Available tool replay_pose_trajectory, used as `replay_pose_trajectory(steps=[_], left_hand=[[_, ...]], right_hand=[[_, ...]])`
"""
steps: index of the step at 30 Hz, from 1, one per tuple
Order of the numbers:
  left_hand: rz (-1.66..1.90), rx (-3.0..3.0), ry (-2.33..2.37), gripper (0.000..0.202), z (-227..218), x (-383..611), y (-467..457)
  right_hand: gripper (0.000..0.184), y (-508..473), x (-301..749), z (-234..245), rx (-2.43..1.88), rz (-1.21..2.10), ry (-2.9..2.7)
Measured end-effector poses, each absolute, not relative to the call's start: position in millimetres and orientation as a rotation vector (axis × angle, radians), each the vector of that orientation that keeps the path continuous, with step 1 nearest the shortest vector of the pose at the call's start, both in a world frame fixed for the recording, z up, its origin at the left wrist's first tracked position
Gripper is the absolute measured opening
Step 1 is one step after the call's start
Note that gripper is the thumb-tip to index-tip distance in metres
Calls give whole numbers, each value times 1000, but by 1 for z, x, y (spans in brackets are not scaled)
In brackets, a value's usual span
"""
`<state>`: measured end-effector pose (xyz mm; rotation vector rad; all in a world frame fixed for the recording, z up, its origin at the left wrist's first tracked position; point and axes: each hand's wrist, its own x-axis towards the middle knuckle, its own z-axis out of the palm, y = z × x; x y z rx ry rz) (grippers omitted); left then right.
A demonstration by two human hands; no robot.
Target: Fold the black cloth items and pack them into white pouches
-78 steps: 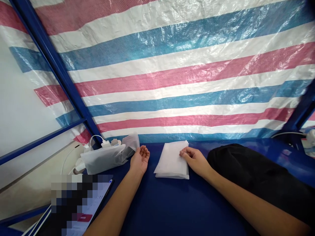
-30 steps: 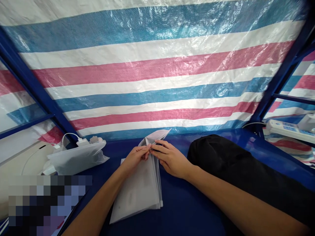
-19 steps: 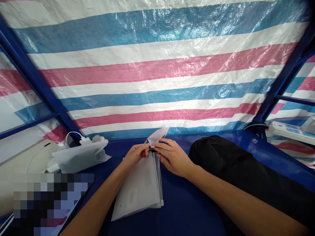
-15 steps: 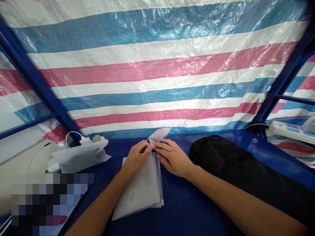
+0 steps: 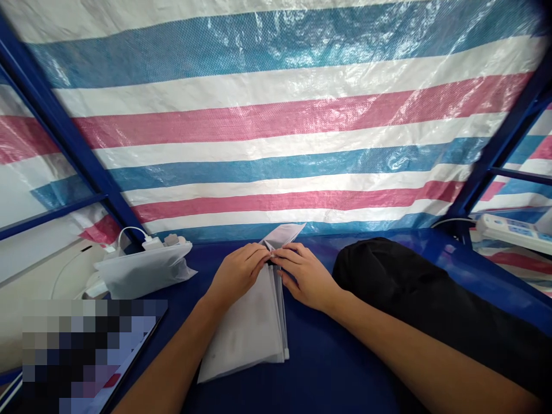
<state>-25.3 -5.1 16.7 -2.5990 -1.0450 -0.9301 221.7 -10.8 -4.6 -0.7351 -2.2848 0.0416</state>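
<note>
A stack of thin white bags (image 5: 248,328) lies on the blue table (image 5: 328,368), its far end lifted. My left hand (image 5: 238,274) and my right hand (image 5: 302,275) meet at that far end, fingertips pinched on the top bag's edge. A white flap (image 5: 284,233) of it sticks up behind my fingers. Both forearms reach in from the bottom of the view.
A black cloth mass (image 5: 414,299) lies at the right, next to my right arm. A white bag with chargers and cables (image 5: 144,267) sits at the left. A blurred tablet (image 5: 86,356) is at bottom left. A striped tarp (image 5: 280,126) walls the back; a power strip (image 5: 513,230) is far right.
The stack, flat under my right hand at first, now lies nearer me with its far end raised. Both hands have come together and pinch its top edge; little differs in the last half second.
</note>
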Motion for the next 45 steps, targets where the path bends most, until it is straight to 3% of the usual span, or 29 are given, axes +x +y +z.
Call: replay_pose_trajectory(steps=[11,32,45], left_hand=[[-940,-2531,-1072,22,10,-17,3],[-1176,-2618,-1066,17,12,-18,-6],[-1159,-2563,-1092,22,19,-27,-4]], right_hand=[[37,-2,227,-2,-829,-79,-2212],[54,-8,225,-5,-742,31,-2309],[45,1,228,-7,-852,-115,-2146]])
